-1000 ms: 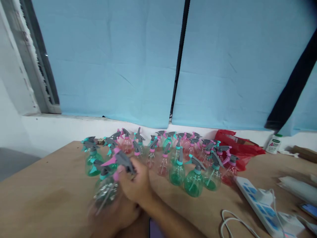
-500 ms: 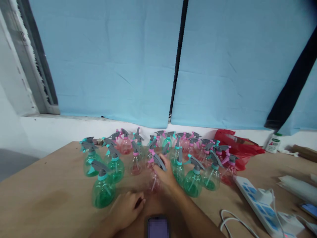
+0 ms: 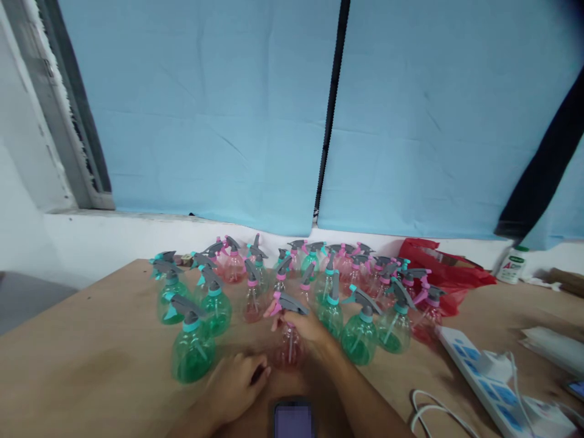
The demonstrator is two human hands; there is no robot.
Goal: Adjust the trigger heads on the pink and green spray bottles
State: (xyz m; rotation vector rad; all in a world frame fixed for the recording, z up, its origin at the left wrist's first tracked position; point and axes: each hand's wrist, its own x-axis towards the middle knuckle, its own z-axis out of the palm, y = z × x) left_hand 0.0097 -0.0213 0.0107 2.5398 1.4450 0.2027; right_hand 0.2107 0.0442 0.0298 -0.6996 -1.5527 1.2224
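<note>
My right hand (image 3: 305,323) is wrapped round the neck of a pink spray bottle (image 3: 289,351), just under its grey and pink trigger head. The bottle is upright, low over the table or standing on it; I cannot tell which. My left hand (image 3: 239,382) rests on the wooden table with its fingers curled in and nothing visible in them. Left of it stands a green spray bottle (image 3: 193,356) with a turquoise trigger. Beyond my right forearm are another green spray bottle (image 3: 359,337) and a clear-green one (image 3: 391,331).
Several more pink and green spray bottles stand behind, towards the wall. A red plastic bag (image 3: 449,271) and a white bottle with a green cap (image 3: 511,265) lie further right. A power strip (image 3: 479,377) with white cables is at the right; a phone (image 3: 293,420) lies in front.
The pink spray bottle has turned from tilted to more upright, its nozzle now pointing left. My right hand has come slightly nearer with it. My left hand has stayed put.
</note>
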